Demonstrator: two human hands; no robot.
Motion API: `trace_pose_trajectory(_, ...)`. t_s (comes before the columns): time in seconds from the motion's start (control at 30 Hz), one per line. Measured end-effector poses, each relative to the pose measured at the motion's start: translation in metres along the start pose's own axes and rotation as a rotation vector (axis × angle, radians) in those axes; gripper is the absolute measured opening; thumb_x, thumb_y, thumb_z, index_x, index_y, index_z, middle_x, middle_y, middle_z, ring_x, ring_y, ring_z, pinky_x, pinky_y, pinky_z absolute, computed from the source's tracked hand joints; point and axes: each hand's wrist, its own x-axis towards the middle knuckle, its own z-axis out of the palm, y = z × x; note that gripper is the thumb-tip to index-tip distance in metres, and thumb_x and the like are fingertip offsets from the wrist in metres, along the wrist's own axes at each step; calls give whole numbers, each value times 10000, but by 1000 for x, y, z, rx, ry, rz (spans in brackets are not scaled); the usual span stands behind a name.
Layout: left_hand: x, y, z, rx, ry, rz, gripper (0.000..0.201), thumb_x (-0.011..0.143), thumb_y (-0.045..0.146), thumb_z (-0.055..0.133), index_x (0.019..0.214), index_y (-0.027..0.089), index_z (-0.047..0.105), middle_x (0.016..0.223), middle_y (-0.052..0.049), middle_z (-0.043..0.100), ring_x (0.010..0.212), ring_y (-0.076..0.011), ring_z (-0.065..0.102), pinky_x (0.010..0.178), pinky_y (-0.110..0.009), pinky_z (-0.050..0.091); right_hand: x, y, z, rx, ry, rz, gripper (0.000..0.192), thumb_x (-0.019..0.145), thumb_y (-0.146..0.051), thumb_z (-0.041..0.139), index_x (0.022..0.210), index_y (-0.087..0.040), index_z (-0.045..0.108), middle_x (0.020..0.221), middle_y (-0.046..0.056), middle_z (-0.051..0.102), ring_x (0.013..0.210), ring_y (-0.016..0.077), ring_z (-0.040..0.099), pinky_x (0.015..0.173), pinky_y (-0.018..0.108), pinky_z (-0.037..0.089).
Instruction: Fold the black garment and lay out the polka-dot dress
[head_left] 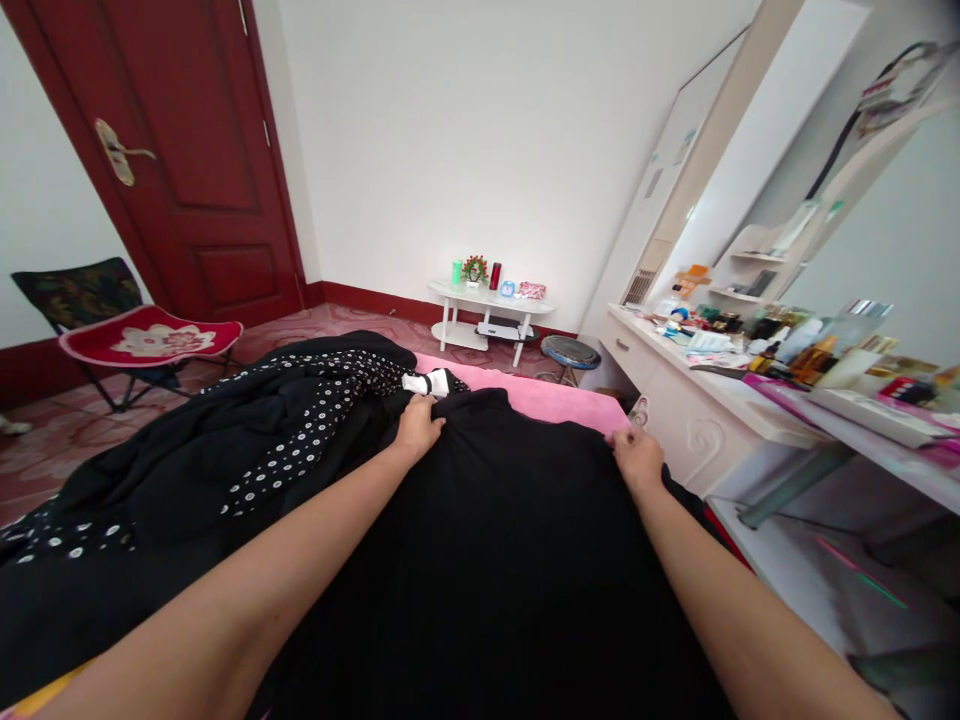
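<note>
The plain black garment lies spread flat in front of me over the pink bed cover, its far edge bunched where I hold it. My left hand is curled shut on the cloth at the far left corner of that edge, fingers tucked into the fold. My right hand pinches the far right corner the same way, thumb and fingers closed on the fabric close to the edge of the bed. Both my arms reach out straight across the dark cloth.

Just beyond my left hand sits a small white and black bundle, touching a second black garment dotted with white that is heaped on the left side of the bed.

Farther out, a folding chair with a red seat stands on the left near the dark red door. A low white table holds small items against the far wall, a round stool beside it. On the right runs a white dressing table crowded with bottles
</note>
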Motion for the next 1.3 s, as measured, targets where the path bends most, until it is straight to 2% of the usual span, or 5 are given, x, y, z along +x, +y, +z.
trace_pose_trajectory(0.2, -66, 14, -4, -3, -139, 306, 726, 699, 134, 691, 1355, 234, 397, 1556, -98, -32, 1346, -302, 320, 1081, -372, 324, -39, 17, 6, -184, -45, 38, 785, 714, -435, 652, 1368, -116, 357, 1291, 240, 497, 1137, 348, 538, 887, 432, 453)
trace_pose_trajectory(0.67, -192, -56, -33, 209, -266, 511, 595, 894, 492, 459, 1433, 292, 306, 1545, -74, 138, 1406, -300, 131, 1122, -503, 206, -39, -1, -13, -147, 14, 93, 616, 788, -243, 530, 1355, -61, 370, 1267, 242, 500, 1140, 315, 542, 906, 400, 455)
trace_pose_trajectory(0.9, -278, -68, -87, 23, -445, 608, 448, 894, 286, 507, 1333, 357, 456, 1522, 14, 245, 1368, -243, 289, 1094, -422, 339, -171, 38, -47, 142, -57, -395, 486, 798, -347, 532, 1250, -168, 510, 1372, 112, 473, 1286, 243, 419, 1086, 373, 323)
trace_pose_trajectory(1.13, -340, -105, -121, 42, -458, 630, 512, 816, 342, 610, 1304, 422, 476, 1415, 20, 445, 1245, -264, 473, 1004, -408, 457, -334, 111, -133, 5, -677, -425, 702, 620, -151, 588, 1285, -366, 525, 1407, -7, 451, 1267, 237, 454, 1045, 341, 405)
trace_pose_trajectory(1.3, -344, -103, -109, 89, -374, 692, 530, 806, 138, 506, 1278, 380, 512, 1361, 19, 503, 1216, -233, 496, 1023, -386, 430, -368, 127, -119, -167, -507, -472, 756, 593, -80, 456, 1296, -350, 521, 1485, -48, 306, 1335, 241, 353, 1109, 432, 307)
